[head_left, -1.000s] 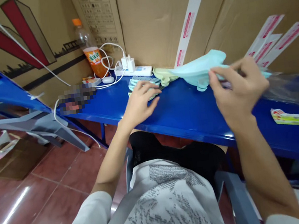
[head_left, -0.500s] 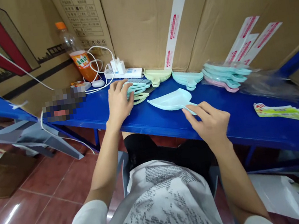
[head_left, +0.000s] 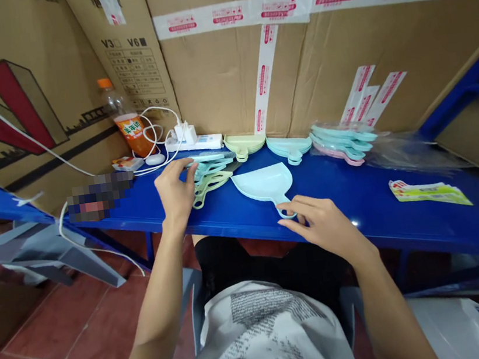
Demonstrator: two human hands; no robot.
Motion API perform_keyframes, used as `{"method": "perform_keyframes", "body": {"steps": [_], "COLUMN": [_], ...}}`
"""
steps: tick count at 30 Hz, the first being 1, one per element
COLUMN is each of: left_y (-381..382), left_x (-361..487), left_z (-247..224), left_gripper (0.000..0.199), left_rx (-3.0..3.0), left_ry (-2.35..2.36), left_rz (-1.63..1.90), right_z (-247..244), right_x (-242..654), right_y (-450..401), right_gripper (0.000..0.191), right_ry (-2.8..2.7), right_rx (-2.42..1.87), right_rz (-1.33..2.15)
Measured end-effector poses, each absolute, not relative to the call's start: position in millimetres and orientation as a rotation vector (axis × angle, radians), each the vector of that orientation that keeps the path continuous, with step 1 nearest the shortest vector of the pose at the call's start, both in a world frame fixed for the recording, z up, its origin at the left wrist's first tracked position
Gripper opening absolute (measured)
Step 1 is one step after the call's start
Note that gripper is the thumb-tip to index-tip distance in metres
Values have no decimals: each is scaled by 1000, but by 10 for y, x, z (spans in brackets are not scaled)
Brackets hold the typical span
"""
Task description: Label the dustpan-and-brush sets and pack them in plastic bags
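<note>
My right hand (head_left: 315, 219) pinches the looped handle of a light-blue dustpan (head_left: 264, 183), whose wide edge faces away from me. To its left, my left hand (head_left: 177, 190) has thumb and fingers closed on the handle end of a light-blue hand brush (head_left: 210, 158), on top of a small pile. Beneath it lie more light-blue brushes and a green brush (head_left: 211, 186) with an openwork handle. Part of the pile is hidden behind my left fingers.
Behind stand a pale green dustpan (head_left: 246, 143), another blue dustpan (head_left: 290, 146) and stacked dustpans (head_left: 343, 141) beside clear plastic bags (head_left: 407, 148). A power strip (head_left: 208, 142), orange drink bottle (head_left: 130, 126) and white cables are at back left. A yellow-green packet (head_left: 429, 193) lies right.
My right hand has drawn the dustpan's handle toward me and turned the pan so it lies flatter on the table. My left hand stays at the brush pile. The view has tilted up.
</note>
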State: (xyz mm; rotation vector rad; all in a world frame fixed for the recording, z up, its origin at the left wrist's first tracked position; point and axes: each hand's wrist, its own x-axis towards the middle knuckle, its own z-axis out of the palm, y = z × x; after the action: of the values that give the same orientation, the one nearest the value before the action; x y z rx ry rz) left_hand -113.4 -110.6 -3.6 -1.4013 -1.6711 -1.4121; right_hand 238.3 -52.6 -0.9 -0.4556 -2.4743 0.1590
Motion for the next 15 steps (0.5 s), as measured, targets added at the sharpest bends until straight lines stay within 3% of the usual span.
{"method": "perform_keyframes", "body": {"steps": [4, 7, 12, 15], "left_y": [-1271, -1362, -1377, -1356], "left_x": [-839, -470, 88, 298], "left_z": [80, 74, -122, -228], "left_gripper": [18, 4, 47, 49], "left_rx": [-1239, -1372, -1634, -1778], "left_ry": [-1457, -1251, -974, -977], "left_rz": [-1447, -1375, -1238, -1140], "right_z": [43, 71, 81, 73], "right_x": [2403, 2416, 2425, 2413], "right_y": [-599, -636, -652, -628], "right_gripper": [20, 36, 58, 58], "right_ry": [-2462, -2406, -2288, -2315], "right_rx": [-417, -426, -403, -368], "right_rz": [296, 256, 191, 167]}}
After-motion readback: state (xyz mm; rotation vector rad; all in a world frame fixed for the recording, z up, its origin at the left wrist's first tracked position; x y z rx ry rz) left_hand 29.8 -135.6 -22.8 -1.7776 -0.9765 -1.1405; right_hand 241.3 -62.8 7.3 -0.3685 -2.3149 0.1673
